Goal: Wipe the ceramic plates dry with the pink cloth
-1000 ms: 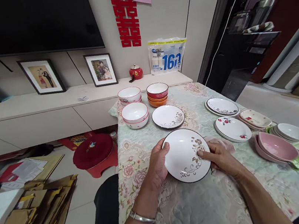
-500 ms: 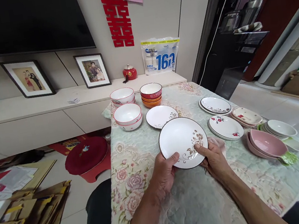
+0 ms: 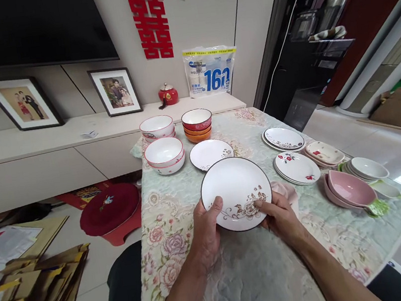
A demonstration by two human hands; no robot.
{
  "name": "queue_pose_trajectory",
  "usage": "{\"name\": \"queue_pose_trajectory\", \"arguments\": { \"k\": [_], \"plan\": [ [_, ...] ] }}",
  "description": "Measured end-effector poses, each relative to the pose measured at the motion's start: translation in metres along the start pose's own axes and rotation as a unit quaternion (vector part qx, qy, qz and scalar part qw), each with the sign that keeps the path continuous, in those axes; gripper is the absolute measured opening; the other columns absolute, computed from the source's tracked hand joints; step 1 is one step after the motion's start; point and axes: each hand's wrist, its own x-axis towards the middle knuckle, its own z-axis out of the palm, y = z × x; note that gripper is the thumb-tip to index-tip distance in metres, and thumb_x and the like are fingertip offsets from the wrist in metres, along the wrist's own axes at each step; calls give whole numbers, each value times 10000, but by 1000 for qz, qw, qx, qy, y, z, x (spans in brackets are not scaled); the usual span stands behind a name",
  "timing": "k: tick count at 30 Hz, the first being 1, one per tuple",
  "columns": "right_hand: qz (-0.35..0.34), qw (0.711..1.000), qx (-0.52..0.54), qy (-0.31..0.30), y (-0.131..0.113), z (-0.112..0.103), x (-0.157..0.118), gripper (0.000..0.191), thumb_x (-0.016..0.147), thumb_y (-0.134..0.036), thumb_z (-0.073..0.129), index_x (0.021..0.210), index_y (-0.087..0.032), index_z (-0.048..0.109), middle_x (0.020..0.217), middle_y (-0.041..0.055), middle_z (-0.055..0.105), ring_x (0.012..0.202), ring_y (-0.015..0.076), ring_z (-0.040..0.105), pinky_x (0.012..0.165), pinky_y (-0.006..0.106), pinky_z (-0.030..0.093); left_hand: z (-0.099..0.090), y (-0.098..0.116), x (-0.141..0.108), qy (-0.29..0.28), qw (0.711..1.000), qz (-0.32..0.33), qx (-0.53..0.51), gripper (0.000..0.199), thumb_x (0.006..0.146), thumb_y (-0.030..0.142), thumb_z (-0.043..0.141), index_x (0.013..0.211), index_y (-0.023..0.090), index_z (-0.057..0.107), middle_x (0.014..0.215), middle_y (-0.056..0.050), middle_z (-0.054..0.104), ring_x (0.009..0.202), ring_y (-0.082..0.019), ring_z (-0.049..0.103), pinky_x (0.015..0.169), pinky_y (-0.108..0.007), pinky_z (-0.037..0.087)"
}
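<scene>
A white plate with a dark rim and brown flowers (image 3: 234, 185) is held up over the near middle of the table. My left hand (image 3: 206, 227) grips its lower left edge, thumb on top. On the lower right edge, my right hand (image 3: 280, 214) is closed with its thumb over the flower print. A pink cloth (image 3: 287, 194) lies beside my right hand, partly hidden. Just behind the held plate, another dark-rimmed plate (image 3: 208, 153) rests on the table. Red-rimmed white bowls (image 3: 164, 153) are stacked to its left, and red and orange bowls (image 3: 196, 121) behind it.
On the right of the flowered tablecloth (image 3: 170, 200) are dark-rimmed plates (image 3: 283, 137), red-flowered plates (image 3: 297, 167), square dishes (image 3: 324, 152), pink bowls (image 3: 351, 188) and small white bowls (image 3: 369, 167). A red stool (image 3: 111, 209) stands left of the table.
The held plate has turned slightly, its flowers now lower and nearer the bottom edge. My left thumb has shifted further left on the plate. The whole view has moved a little.
</scene>
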Motion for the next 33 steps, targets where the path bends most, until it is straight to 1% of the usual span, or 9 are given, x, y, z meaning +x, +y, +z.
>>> {"name": "queue_pose_trajectory", "arguments": {
  "k": [3, 7, 13, 19, 25, 30, 33],
  "plan": [
    [-9, 999, -29, -18, 1, -3, -1, 233, 790, -345, 719, 765, -157, 584, 528, -33, 572, 359, 62, 447, 330, 175, 337, 2, 2, -1, 12, 1000, -3, 1, 576, 634, 370, 806, 1117, 102, 644, 934, -137, 753, 869, -297, 694, 792, -415, 532],
    [-17, 998, -46, -33, 0, -3, -2, 216, 815, -339, 702, 794, -168, 572, 553, -35, 587, 378, 69, 480, 348, 179, 363, 3, 4, -2, 18, 1000, 10, 14, 569, 626, 384, 804, 1096, 104, 648, 917, -133, 752, 820, -290, 697, 754, -408, 542],
    [-17, 996, -72, -57, -8, 2, -4, 214, 838, -355, 679, 854, -163, 584, 586, -25, 604, 413, 79, 510, 376, 188, 396, 2, 5, -2, 25, 999, 39, 25, 508, 672, 368, 778, 1095, 122, 641, 903, -113, 751, 780, -267, 699, 704, -373, 551],
    [-21, 993, -85, -81, -14, 6, -7, 226, 851, -362, 664, 917, -155, 601, 602, -19, 612, 427, 84, 521, 391, 196, 423, 2, 6, -3, 25, 999, 40, 25, 501, 681, 364, 773, 1094, 113, 638, 879, -114, 749, 760, -263, 698, 690, -372, 552],
    [-14, 992, -87, -93, -16, 7, -8, 226, 853, -361, 663, 920, -154, 602, 655, -8, 627, 444, 84, 537, 403, 199, 447, 1, 6, -3, 25, 999, 41, 26, 456, 697, 355, 765, 1076, 131, 644, 865, -95, 752, 757, -255, 700, 704, -369, 551],
    [-7, 991, -97, -96, -15, 7, -8, 262, 844, -379, 669, 943, -148, 594, 722, 13, 652, 467, 93, 554, 427, 217, 472, -1, 4, -2, 33, 998, 51, 30, 440, 689, 350, 772, 1046, 124, 651, 850, -93, 751, 738, -251, 699, 682, -358, 552],
    [-4, 990, -103, -97, -16, 7, -9, 279, 845, -390, 667, 956, -144, 594, 707, 16, 654, 477, 102, 561, 439, 225, 476, -1, 4, -2, 37, 998, 49, 31, 440, 685, 355, 773, 1039, 122, 652, 840, -93, 751, 728, -252, 699, 670, -358, 552]
  ]
}}
